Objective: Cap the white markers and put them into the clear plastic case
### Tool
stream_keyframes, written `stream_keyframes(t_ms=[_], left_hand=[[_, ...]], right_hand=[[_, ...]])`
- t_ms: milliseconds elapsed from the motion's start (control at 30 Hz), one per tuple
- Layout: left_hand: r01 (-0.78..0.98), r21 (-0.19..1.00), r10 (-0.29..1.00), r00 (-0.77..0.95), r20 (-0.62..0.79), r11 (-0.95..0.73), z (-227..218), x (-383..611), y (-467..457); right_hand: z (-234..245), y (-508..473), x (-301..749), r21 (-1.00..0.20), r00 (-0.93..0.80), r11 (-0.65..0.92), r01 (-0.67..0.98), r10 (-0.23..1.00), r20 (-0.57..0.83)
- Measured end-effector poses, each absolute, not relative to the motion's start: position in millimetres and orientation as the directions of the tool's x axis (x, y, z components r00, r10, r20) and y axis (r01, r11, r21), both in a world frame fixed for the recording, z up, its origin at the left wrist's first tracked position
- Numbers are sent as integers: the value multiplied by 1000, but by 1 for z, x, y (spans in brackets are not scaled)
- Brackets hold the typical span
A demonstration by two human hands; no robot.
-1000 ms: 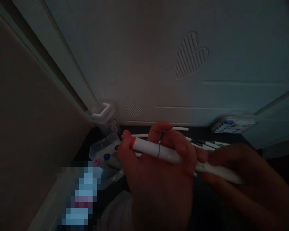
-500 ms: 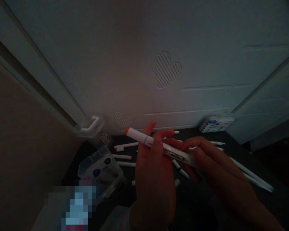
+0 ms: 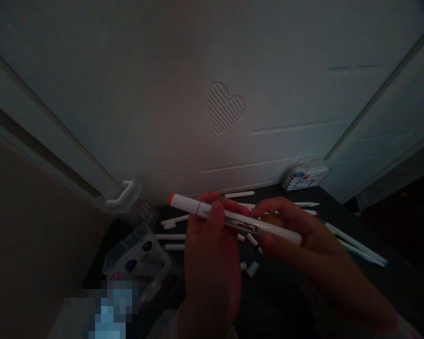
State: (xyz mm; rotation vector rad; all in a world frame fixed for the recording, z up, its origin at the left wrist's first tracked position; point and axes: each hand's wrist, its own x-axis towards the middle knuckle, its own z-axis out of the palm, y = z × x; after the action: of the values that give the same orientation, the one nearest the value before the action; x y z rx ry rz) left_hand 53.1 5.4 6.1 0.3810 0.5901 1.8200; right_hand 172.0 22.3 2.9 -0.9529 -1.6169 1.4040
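L hand [image 3: 212, 254] is wrapped round a tilted white cylindrical marker w/ orange end [image 3: 242, 221], R hand [image 3: 300, 230] pinches its other half, above black table [image 3: 282, 292]. Clear plastic box w/ white handle [image 3: 125, 207] nr back-left corner; multicolour-printed pack [image 3: 305, 176] nr back-right.

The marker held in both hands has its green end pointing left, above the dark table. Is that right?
Not quite: the head view shows that the end of the marker pointing left is orange, not green. The left hand and right hand do hold it above the dark table.
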Motion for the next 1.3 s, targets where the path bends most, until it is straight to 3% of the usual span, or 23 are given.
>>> stream_keyframes(t_ms=[200,433,567,733,867,900,1000,1067,1167,1300], left_hand=[[-737,629,950,-312,6,-246,4,53,8],[-545,831,985,-174,12,-106,-2,51,6],[-473,859,943,-330,34,-197,1,56,4],[-243,825,732,-626,267,-510,3,43,-6],[-94,817,657,-650,382,-569,-9,5,-30],[-3,805,576,-701,421,-593,-15,-4,-37],[349,812,331,-783,527,-467,-42,-19,-56],[565,773,185,-759,624,-288,-63,-22,-69],[597,802,316,-767,559,30,-94,-27,-84],[341,926,484,-845,227,161,-123,-46,-89]], right_hand=[[3,25,175,-985,-490,133,111,869,62],[6,30,171,-947,-629,263,186,772,91],[12,27,172,-946,-592,259,198,800,95],[12,28,182,-961,-402,216,171,906,132],[8,35,193,-989,-288,139,44,950,121],[8,35,195,-994,-253,110,13,962,103],[14,36,202,-998,-138,18,-60,990,26],[18,37,206,-994,-95,-5,-105,995,5],[19,45,212,-983,-74,47,-180,995,62],[16,58,216,-948,-22,102,-300,993,114]])
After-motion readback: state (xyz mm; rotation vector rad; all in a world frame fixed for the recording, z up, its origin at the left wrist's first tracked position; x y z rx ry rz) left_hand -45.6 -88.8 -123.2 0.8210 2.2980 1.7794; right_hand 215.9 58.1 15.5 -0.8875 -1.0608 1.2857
